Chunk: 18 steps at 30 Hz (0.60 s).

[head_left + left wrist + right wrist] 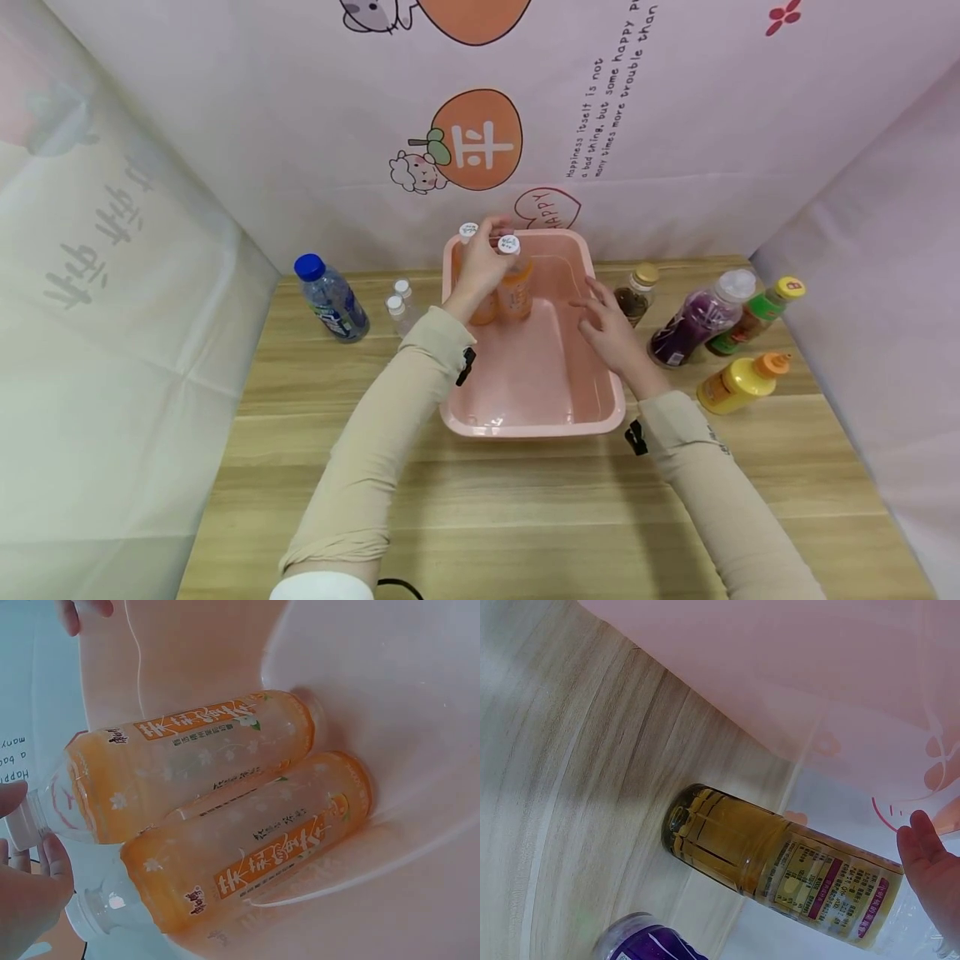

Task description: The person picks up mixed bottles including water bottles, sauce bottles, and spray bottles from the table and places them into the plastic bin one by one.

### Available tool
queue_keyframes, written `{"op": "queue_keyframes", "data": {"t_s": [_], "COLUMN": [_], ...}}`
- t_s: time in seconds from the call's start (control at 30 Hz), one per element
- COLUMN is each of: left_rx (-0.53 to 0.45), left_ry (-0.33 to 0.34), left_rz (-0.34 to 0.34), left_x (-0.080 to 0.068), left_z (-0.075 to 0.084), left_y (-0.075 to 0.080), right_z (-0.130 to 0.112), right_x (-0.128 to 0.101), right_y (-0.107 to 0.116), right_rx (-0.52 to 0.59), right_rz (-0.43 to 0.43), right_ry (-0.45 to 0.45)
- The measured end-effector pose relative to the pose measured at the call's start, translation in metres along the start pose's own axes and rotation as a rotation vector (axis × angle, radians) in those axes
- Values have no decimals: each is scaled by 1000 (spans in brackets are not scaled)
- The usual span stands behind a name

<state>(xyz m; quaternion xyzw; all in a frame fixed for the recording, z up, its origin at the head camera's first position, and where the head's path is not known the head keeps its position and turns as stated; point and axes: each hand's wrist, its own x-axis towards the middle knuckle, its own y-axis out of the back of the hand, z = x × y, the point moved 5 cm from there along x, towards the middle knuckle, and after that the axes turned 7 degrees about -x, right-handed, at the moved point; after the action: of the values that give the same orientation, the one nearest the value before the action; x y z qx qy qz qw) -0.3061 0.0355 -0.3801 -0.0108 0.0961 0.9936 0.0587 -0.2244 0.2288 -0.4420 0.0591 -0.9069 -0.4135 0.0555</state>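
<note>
White cloth walls point(300, 125) with cartoon fruit and lettering enclosed a wood-grain table point(525, 517), where a person worked bare-handed over a pink bin point(536, 432). One orange-labelled bottle point(195, 757) stood inside, toward the bin's far left, its white cap point(26, 823) pinched between the thumb and fingers of the left hand point(483, 265). Close beside it, also in the bin, stood a second bottle point(255, 855) of the same kind. The right hand point(611, 333) hovered over the bin's right side with fingers loosely spread and holding nothing; whether it touched the rim could not be told. By the count, two bottles were in and seven out; the gripped bottle's placement appeared all but complete, short only of its release. Outside, to the left, stood a pair of small white-capped bottles point(401, 315) and a blue-capped bottle point(335, 304). To the right stood a gold-capped bottle point(634, 300) just beside the bin, then a purple bottle point(692, 327), a yellow-capped bottle point(752, 322) and a yellow squeeze bottle point(733, 387).
</note>
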Motion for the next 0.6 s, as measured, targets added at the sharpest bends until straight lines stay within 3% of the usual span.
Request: {"op": "queue_keyframes", "data": {"t_s": [0.6], "left_rx": [-32], "left_ry": [-16], "left_rz": [3], "left_x": [5], "left_z": [-7], "left_y": [-3], "right_z": [0], "right_x": [0], "right_y": [0], "right_rx": [1], "right_rz": [3], "right_ry": [0]}}
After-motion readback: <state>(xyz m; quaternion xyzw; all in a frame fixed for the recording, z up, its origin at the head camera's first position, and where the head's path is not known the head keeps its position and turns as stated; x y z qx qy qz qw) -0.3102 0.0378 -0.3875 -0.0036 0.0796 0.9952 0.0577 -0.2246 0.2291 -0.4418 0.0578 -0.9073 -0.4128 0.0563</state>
